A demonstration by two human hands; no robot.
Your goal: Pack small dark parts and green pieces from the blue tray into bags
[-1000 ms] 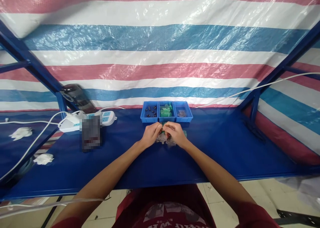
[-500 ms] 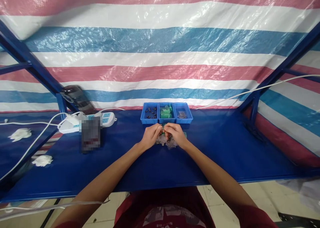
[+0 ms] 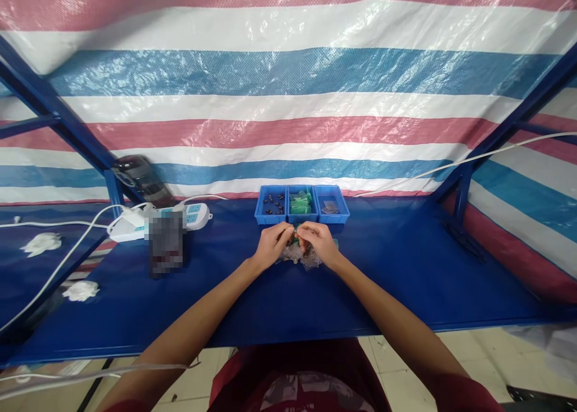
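Close together over the table, my left hand (image 3: pixel 273 243) and my right hand (image 3: pixel 319 242) have their thumbs and index fingers pinched and nearly touching. A bit of green shows between the fingertips, too small and covered to name. Below the hands lies a heap of clear plastic pieces or small bags (image 3: pixel 310 260), partly hidden by the palms. Just beyond them stand three blue bins side by side. Small dark parts lie in the left bin (image 3: pixel 265 221), green packets (image 3: pixel 301 202) in the middle one, and a few flat clear pieces (image 3: pixel 330 207) in the right one.
On the left of the blue table (image 3: pixel 406 267) are a white power strip (image 3: pixel 198 216) with cables and a blurred dark object (image 3: pixel 166 243). A dark bottle (image 3: pixel 146 180) leans behind them. Crumpled white tissue (image 3: pixel 81 290) lies near the left edge. Striped sheeting (image 3: pixel 288 105) hangs behind.
Both hands stay pinched over the heap, with only slight finger movement. The whole view has shifted a little; the bins and their contents look the same.
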